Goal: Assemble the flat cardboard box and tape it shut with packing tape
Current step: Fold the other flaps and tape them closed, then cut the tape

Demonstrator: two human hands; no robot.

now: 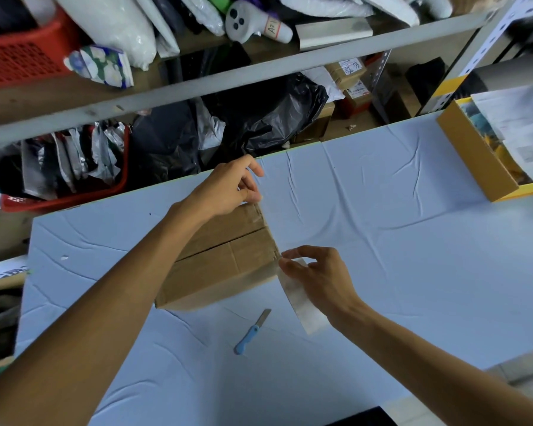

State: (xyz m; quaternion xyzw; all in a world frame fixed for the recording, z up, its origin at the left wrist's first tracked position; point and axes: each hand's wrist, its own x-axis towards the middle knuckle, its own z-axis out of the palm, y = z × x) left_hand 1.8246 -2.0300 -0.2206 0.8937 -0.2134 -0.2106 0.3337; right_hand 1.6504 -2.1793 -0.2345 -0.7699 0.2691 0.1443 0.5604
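Note:
A brown cardboard box (219, 259) lies on the pale blue table cover (382, 241), its top flaps folded down with a seam running across. A strip of clear packing tape (299, 299) stretches along the box's right edge. My left hand (228, 189) pinches the far end of the strip at the box's far right corner. At the near right corner my right hand (317, 275) pinches the strip, whose loose tail hangs down past that wrist.
A small blue-handled knife (251, 333) lies on the table just in front of the box. An open cardboard box (474, 155) with papers sits at the far right. Behind the table stand metal shelves with black bags (259, 118) and red baskets (22, 53).

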